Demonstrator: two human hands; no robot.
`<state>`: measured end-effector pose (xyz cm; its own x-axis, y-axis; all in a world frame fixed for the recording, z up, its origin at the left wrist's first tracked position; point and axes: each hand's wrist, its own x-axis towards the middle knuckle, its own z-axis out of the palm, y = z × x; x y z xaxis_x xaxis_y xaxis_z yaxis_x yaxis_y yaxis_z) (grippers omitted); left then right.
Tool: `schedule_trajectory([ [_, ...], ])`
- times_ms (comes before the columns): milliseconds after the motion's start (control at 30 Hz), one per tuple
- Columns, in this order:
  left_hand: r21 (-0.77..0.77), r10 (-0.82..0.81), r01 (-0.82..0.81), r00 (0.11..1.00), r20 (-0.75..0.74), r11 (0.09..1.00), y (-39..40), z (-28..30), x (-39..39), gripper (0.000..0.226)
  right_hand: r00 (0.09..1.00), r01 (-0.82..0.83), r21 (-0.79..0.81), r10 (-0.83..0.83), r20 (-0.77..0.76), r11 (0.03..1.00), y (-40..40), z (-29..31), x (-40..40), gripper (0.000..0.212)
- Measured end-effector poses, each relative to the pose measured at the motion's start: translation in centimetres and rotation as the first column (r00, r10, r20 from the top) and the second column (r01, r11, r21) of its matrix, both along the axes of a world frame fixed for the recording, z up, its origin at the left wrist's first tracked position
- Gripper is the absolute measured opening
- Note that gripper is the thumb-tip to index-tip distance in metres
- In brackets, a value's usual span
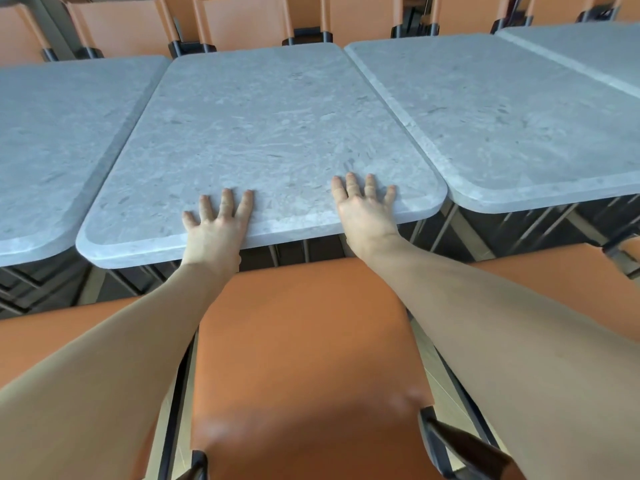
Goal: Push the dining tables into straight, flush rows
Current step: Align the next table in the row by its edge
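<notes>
A grey stone-look dining table (263, 126) stands straight ahead in a row of like tables. My left hand (216, 225) lies flat on its near edge, fingers straight and spread. My right hand (363, 206) lies flat on the same edge further right, fingers also spread. A second table (512, 123) sits to the right, its near edge closer to me than the middle one's, with a narrow gap between them. A third table (52, 147) sits to the left, with its side close against the middle table.
An orange chair back (304, 341) stands between me and the middle table, under my forearms. More orange chairs (242, 19) line the far side of the row. Another grey table (588, 46) shows at the far right.
</notes>
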<state>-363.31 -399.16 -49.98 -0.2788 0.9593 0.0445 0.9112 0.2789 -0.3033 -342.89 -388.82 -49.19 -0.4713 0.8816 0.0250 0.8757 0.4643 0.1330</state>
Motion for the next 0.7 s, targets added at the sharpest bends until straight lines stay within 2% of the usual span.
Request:
schedule_trajectory([
  [167,0.023,0.015,-0.015,1.0,-0.013,1.0,0.0,-0.6,0.0,0.11,1.0,0.021,0.017,-0.021,0.007,1.0,0.2,-0.6,0.0,0.117],
  [300,-0.044,0.048,-0.046,0.998,0.048,0.998,-0.1,0.5,0.5,0.103,0.999,0.036,-0.027,-0.036,0.018,0.999,-0.2,0.1,-0.1,0.113],
  [433,-0.17,0.103,-0.059,0.959,0.265,0.984,-0.6,3.4,0.8,0.116,0.999,0.03,-0.204,-0.023,0.037,0.979,-0.5,2.9,0.4,0.108],
  [500,-0.189,0.121,-0.052,0.92,0.372,0.981,-2.3,4.5,1.3,0.115,1.0,0.017,-0.288,-0.014,0.01,0.957,-1.3,4.1,1.2,0.101],
  [600,-0.248,0.132,-0.028,0.902,0.411,0.968,-7.7,5.4,2.8,0.106,0.998,0.01,-0.375,-0.031,-0.049,0.927,-4.9,5.8,3.8,0.087],
  [700,-0.39,0.238,-0.051,0.861,0.449,0.92,-13.7,6.0,4.2,0.096,0.993,0.114,-0.521,-0.114,0.032,0.846,-10.0,5.8,8.1,0.064],
])
